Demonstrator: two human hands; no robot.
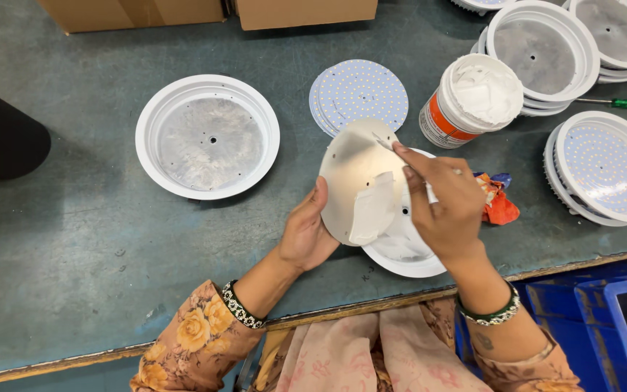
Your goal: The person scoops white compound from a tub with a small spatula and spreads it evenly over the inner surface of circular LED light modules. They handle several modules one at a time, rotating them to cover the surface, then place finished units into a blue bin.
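My left hand [306, 232] holds a round metal disc [353, 170] tilted up by its lower edge, bare back side facing me. A smear of white paste [371, 207] covers the disc's lower part. My right hand [440, 203] grips a thin spreader stick [384, 141] whose tip touches the disc near its top. Under both hands lies a white round lamp housing [404, 254]. A white tub of paste with an orange label [473, 98] stands open just beyond my right hand.
An empty white housing [208, 136] lies at the left. A stack of dotted LED discs [361, 91] sits at centre back. Stacked housings [542, 51], a green screwdriver [622, 104], a housing with an LED disc [607, 167], an orange rag [498, 203], cardboard boxes [302, 13], a blue crate [604, 319].
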